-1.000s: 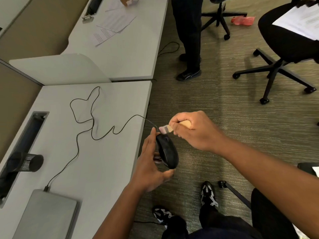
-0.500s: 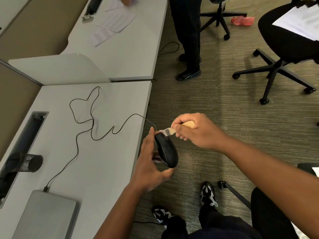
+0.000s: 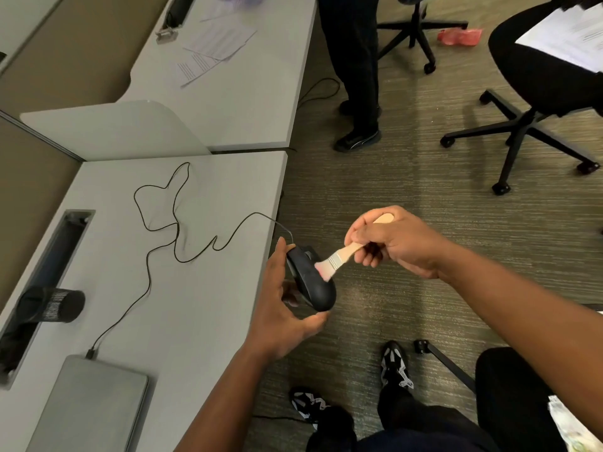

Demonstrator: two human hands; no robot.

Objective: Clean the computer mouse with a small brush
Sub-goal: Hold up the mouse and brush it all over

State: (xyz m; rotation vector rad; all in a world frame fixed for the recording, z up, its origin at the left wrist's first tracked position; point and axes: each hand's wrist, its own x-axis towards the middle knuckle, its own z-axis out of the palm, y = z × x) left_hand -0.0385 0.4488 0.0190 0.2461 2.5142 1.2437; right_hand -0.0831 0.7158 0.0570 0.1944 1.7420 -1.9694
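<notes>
**Brush bristles on the back of the mouse**

The black computer mouse (image 3: 311, 282), smooth, matte and oval, is held off the right edge of the pale grey tabletop (image 3: 202, 288), above the ribbed olive carpet (image 3: 408, 197); the left hand (image 3: 280, 308) has its grip clamped on it, thumb curled under the rounded rear end and fingers along the far side; the mouse is tilted on edge. Its thin black cable (image 3: 182, 236) runs from the front of the mouse in loose loops across the tabletop to a plug at the flat grey laptop (image 3: 94, 406), well left of the mouse.

The right hand (image 3: 398, 243), just right of the mouse, has its grip closed round the pale wooden handle of the small brush (image 3: 339, 256); a bright metal ferrule joins the handle to flat pinkish bristles, which touch the upper side of the mouse.

Against half a second earlier, the brush has swung down from the front tip of the mouse to its middle; more of the handle shows between the fingers, and its rounded end sticks out above the right hand; the left hand's hold on the mouse is unchanged.
</notes>
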